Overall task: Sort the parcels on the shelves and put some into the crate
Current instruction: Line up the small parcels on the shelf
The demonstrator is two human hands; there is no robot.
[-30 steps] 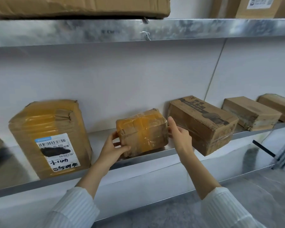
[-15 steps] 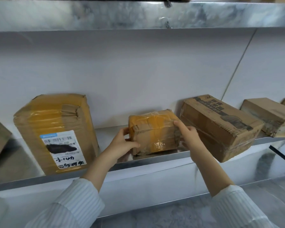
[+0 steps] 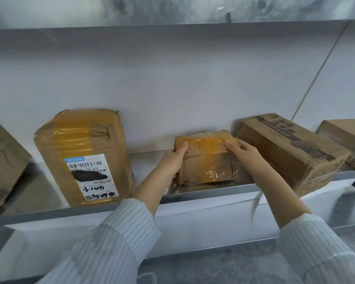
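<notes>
A small cardboard parcel (image 3: 207,160) wrapped in yellow tape stands on the metal shelf (image 3: 193,194), near its front edge. My left hand (image 3: 172,160) clasps its left side, thumb over the top corner. My right hand (image 3: 244,152) grips its right side, fingers laid across the top edge. To the left stands a taller taped parcel (image 3: 82,156) bearing a white shipping label. No crate is in view.
A printed brown box (image 3: 291,152) lies close on the right, nearly touching my right hand, with another box (image 3: 344,136) behind it. A further box (image 3: 2,160) is at the far left edge. An upper metal shelf (image 3: 172,11) hangs overhead. Grey floor lies below.
Both hands have shifted their hold upward, onto the small parcel's top corners. The view has moved closer and dropped lower, so the boxes on the upper shelf are out of sight.
</notes>
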